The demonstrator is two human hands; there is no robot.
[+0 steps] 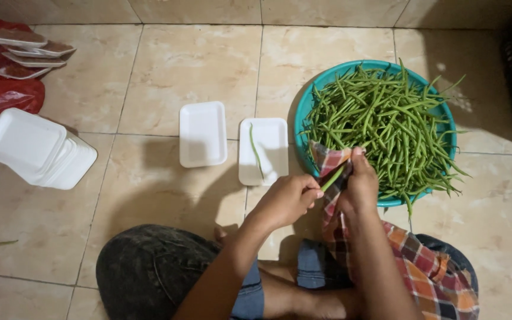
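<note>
Left hand [288, 198] pinches a bean [332, 178]; right hand [360, 186] grips the cloth [332, 163] wrapped round it (just beside the basin [303, 112]). A hard wipe could snap the bean, or it slips floorward

Bare floor [167, 195] lies open between trays [202, 134] and knees.

1. The glossy beige marble-patterned tile floor [167, 59] spreads across the whole room, crossed by thin dark grout lines.
2. Light falls from above and glints off the tiles near the far edge.
3. Soft shadows pool over the tiles at the near middle.
4. The far right corner sits in deep shade.
</note>
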